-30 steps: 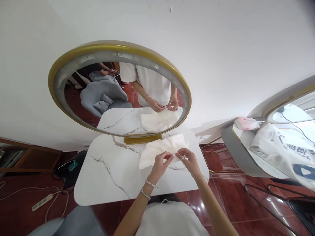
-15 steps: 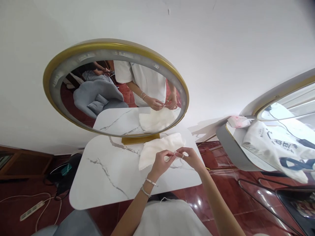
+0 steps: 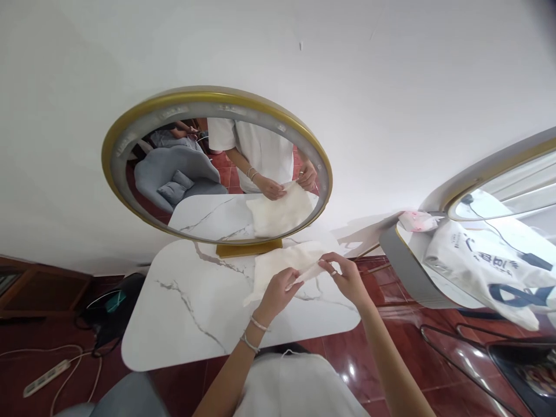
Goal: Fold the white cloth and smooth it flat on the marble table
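Note:
A thin white cloth (image 3: 278,263) lies on the white marble table (image 3: 191,313), with its near edge lifted off the top. My left hand (image 3: 278,292), with bracelets on the wrist, is closed in a pinch on that near edge. My right hand (image 3: 345,278), with a ring on one finger, pinches the cloth's right corner and holds it raised. Both hands hover over the right half of the table. The round gold-framed mirror (image 3: 217,165) behind the cloth reflects my hands and the cloth.
A grey chair (image 3: 130,397) sits at the lower left beside me. A power strip (image 3: 46,376) and cables lie on the red tile floor at left. At right stands a second table (image 3: 417,272) carrying a white printed bag (image 3: 486,263) and a small packet (image 3: 414,220).
My hands were pinched close together over the cloth; now they have moved apart, each gripping the cloth and lifting its near edge off the table.

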The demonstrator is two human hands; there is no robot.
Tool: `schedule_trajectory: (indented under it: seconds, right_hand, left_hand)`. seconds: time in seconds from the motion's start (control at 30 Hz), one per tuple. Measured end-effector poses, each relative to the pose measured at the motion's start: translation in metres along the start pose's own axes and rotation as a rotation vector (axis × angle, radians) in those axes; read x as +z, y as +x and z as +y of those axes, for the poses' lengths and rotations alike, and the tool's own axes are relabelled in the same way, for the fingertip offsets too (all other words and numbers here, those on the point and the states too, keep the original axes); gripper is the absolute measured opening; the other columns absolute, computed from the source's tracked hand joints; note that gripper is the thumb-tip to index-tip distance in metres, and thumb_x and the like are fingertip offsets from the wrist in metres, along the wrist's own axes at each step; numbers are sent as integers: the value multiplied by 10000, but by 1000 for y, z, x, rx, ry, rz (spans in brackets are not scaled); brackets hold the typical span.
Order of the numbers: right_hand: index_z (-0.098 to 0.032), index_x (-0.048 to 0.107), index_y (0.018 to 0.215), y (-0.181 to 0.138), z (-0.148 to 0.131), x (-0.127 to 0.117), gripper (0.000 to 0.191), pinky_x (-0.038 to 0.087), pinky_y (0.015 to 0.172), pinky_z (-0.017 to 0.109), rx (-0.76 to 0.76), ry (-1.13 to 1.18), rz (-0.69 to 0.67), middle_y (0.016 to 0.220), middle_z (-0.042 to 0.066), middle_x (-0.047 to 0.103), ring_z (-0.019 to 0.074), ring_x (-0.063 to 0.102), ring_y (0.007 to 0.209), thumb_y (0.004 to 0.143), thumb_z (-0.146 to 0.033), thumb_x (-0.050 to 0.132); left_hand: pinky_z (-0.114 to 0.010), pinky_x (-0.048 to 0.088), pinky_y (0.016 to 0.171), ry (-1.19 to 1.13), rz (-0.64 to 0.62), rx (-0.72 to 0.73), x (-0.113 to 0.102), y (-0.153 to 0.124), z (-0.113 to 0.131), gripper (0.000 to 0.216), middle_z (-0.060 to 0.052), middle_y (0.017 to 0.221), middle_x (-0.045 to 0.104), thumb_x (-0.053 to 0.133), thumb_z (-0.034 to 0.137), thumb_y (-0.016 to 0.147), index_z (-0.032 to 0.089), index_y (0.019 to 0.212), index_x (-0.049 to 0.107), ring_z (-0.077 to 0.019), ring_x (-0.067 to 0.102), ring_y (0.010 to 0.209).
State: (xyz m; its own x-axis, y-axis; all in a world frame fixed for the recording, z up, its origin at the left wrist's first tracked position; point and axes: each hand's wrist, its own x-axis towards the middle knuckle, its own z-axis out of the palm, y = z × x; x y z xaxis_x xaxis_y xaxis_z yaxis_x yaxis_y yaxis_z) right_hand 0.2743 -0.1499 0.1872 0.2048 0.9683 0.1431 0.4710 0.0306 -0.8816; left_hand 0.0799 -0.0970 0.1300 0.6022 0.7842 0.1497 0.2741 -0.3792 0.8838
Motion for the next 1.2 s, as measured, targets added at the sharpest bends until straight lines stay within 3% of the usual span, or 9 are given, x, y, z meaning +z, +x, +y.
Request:
schedule_trajectory:
  seconds: [0.1, 0.2, 0.43, 0.63, 0.73, 0.8, 0.93, 1.03, 1.2]
  right_hand:
    - [-206, 624, 832, 0, -13, -18, 224, 439, 761, 280, -72, -16, 137, 839, 35, 652, 171, 581, 804, 873, -421, 576]
    - [-213, 632, 835, -4, -23, -35, 196, 449, 736, 278, -95, 18, 262, 828, 29, 646, 167, 585, 791, 849, -408, 613]
    - [-203, 649, 793, -31, -28, -58, 269, 503, 675, 304, 6, 85, 543, 778, 41, 665, 202, 624, 759, 747, -464, 698]
    - [-189, 699, 777, -55, -29, -69, 324, 456, 560, 263, 137, 17, 656, 707, 32, 662, 156, 568, 613, 688, -498, 739]
    - [-194, 696, 802, -62, -39, -74, 320, 349, 417, 236, 242, 129, 576, 496, -22, 550, 111, 457, 431, 678, -482, 761]
    - [-213, 678, 805, -63, -43, -79, 293, 306, 377, 223, 206, 283, 544, 406, -55, 463, 95, 404, 357, 696, -473, 755]
    - [-233, 662, 811, -58, -43, -86, 292, 459, 440, 242, 92, 436, 579, 519, -20, 585, 146, 577, 448, 674, -463, 777]
    - [-207, 675, 820, -59, -48, -78, 284, 542, 549, 277, 128, 293, 485, 660, 48, 680, 206, 673, 608, 694, -443, 768]
    - [-216, 669, 805, -92, -65, -71, 225, 453, 419, 256, 170, 314, 287, 477, -14, 563, 129, 507, 349, 799, -441, 667]
  left_hand:
    - [-343, 509, 841, 157, 70, 65, -19, -17, -6, 195, -63, 953, 692, 537, 365, 902, 206, 942, 643, -197, 636, 915]
    - [-360, 516, 850, 248, 100, 18, -41, -37, -8, 217, -66, 934, 705, 564, 399, 885, 214, 893, 679, -210, 640, 922]
    - [-280, 543, 742, 178, 42, -120, -84, -74, 7, 295, -34, 821, 702, 544, 395, 888, 200, 701, 662, -160, 648, 767]
    - [-258, 548, 705, 224, 257, -26, -109, -68, 37, 245, -33, 790, 716, 600, 389, 847, 205, 702, 674, -155, 657, 731]
    - [-221, 515, 610, 345, 366, 32, -124, -61, 63, 205, 5, 707, 684, 608, 390, 842, 215, 749, 664, -113, 585, 595]
    - [-200, 488, 564, 421, 425, 43, -133, -60, 80, 170, 31, 680, 661, 614, 386, 839, 226, 796, 650, -93, 545, 539]
    - [-189, 482, 538, 479, 575, 55, -139, -64, 102, 241, 35, 735, 675, 616, 397, 836, 249, 1025, 637, -85, 552, 513]
    - [-185, 463, 509, 496, 477, 57, -135, -68, 105, 199, 32, 692, 661, 577, 400, 855, 255, 941, 682, -77, 515, 473]
    - [-201, 344, 395, 306, 273, -84, -137, -91, 108, 314, 47, 473, 452, 561, 430, 849, 231, 611, 609, -87, 389, 419]
